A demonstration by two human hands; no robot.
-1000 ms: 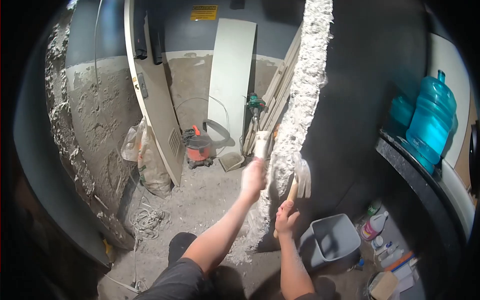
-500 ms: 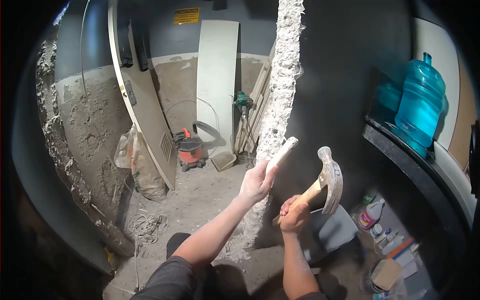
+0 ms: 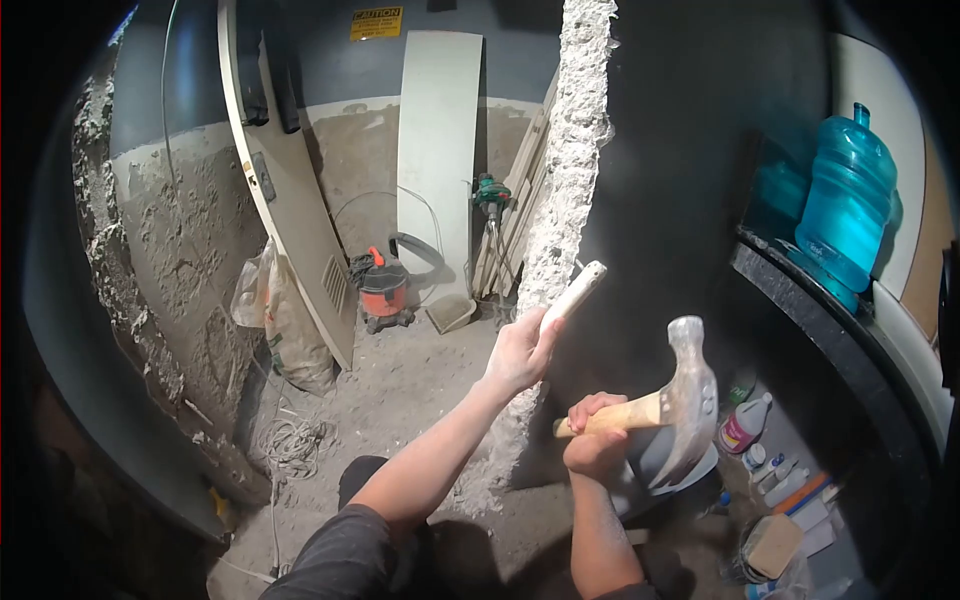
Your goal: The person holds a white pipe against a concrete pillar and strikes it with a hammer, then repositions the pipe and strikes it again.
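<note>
My left hand (image 3: 522,352) is wrapped round a pale, dusty handle (image 3: 574,296) whose rounded end points up and right. The lower part of this tool is hidden by the hand and the wall edge. Right beside it stands the rough, broken white edge of the wall (image 3: 570,170). My right hand (image 3: 597,440) grips the wooden handle of a claw hammer (image 3: 692,400), lower and to the right. The hammer's metal head is up at the right, with its claw pointing down.
A blue water jug (image 3: 848,200) stands on a dark counter (image 3: 800,310) at right. Bottles (image 3: 745,424) and a grey bin (image 3: 680,462) are below. Behind are a red vacuum (image 3: 383,292), a leaning door (image 3: 300,220), a sack (image 3: 298,335) and coiled cable (image 3: 292,447).
The hammer has swung right and down, its handle now closer to level. My left hand and its tool have shifted slightly right. The view has moved a little.
</note>
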